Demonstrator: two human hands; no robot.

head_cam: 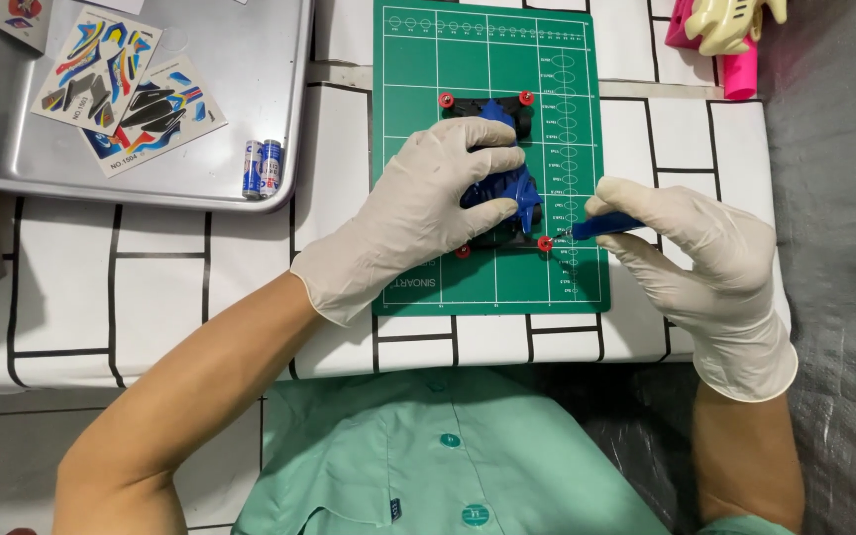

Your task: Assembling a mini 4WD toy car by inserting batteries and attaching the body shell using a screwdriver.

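R hand (691, 253) pinches a blue-handled screwdriver (604, 226) btwn thumb and fingers, tip at the red wheel (545, 243) on the near-right corner of a blue toy car (500, 173). L hand (418, 203) lies palm-down on the car body, fingers spread over it, pressing rather than gripping. Car sits on a green cutting mat (418, 59), mid-table. Steel tray (250, 89) upper left holds two rectangular multicolour sticker sheets (121, 84) and a pair of blue-white batteries (262, 168) near its front edge. Pink and cream toy parts (730, 30) top right, well apart from the mat.
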